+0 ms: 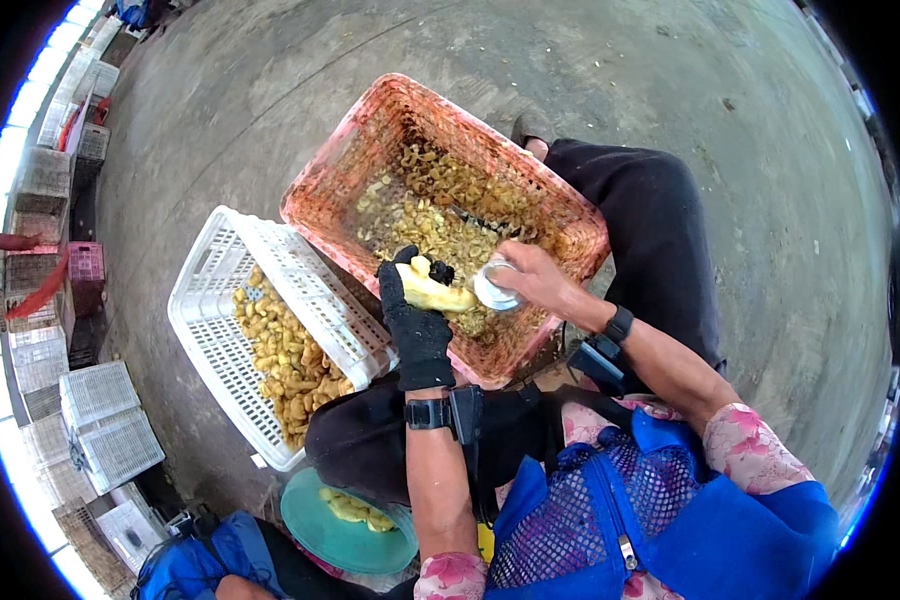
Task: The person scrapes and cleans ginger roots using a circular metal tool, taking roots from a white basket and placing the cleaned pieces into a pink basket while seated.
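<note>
Grey concrete floor (770,230) spreads beyond the work, with stacked crates (110,425) along the left side. Nearer, a pink crate (320,165) holds damp scraps and peelings (430,225), and to its left a white crate (198,300) holds a heap of knobbly ginger (285,350). Over the near part of the pink crate, the left hand (415,325), in a black glove, has its fingers curled around a pale ginger root (435,292). The bare right hand (535,275) has its fingers wrapped around a silvery round tool (498,286) at the root's right end; whether its edge touches the skin, I cannot tell. Judging by the scraps below, the step in hand is scraping the root clean. The next move seems to call for short strokes along the knobs, the left hand turning the root while keeping its fingers clear. Near and left, a teal basin (305,520) holds pale yellow pieces (355,508).
</note>
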Motion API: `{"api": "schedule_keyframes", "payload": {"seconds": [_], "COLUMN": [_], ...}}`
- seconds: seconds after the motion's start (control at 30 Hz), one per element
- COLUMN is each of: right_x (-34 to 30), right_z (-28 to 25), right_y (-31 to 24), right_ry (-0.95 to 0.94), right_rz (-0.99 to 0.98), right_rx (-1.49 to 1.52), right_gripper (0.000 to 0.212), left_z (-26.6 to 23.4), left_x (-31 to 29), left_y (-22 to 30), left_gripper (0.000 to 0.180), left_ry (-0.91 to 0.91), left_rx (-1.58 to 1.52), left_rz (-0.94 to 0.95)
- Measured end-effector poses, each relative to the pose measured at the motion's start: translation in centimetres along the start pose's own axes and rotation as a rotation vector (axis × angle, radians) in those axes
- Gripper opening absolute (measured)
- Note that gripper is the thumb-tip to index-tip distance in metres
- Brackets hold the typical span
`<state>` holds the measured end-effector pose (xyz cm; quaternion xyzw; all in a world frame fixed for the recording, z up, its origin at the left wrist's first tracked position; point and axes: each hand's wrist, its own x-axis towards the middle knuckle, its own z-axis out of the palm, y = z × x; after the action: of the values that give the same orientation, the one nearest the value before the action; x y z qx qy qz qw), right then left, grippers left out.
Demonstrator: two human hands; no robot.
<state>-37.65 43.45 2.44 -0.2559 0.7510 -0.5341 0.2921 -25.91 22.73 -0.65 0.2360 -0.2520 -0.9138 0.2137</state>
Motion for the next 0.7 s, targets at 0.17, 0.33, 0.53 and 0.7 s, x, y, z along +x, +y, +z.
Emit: {"api": "schedule_keyframes", "payload": {"seconds": [0.17,0.33,0.53,0.7], "right_x": [2.2,2.4,0.2,0.8], "right_z": [2.7,3.0,-0.2,1.7], "right_y": [-3.9,-0.4,0.8,-2.5], "right_ry": [-0.113,-0.099,-0.126,0.045], "right_rz": [0.248,0.106,-0.023,-0.167], "right_rx": [0.22,-0.168,-0.525,-0.284], "right_gripper": [0.031,0.046,0.043,0.032], "left_z": [3.2,2.8,-1.6,3.4], "left_x": [-1.5,-1.4,0.4,-2.2], "left_y": [0.1,0.0,0.3,-0.6], "left_gripper": [0.051,0.026,0.043,0.038], "left_ry": [0.085,0.001,-0.009,0.092], "left_rx": [0.135,0.539,0.744,0.259], "left_rz": [-0.034,0.242,0.256,-0.02]}}
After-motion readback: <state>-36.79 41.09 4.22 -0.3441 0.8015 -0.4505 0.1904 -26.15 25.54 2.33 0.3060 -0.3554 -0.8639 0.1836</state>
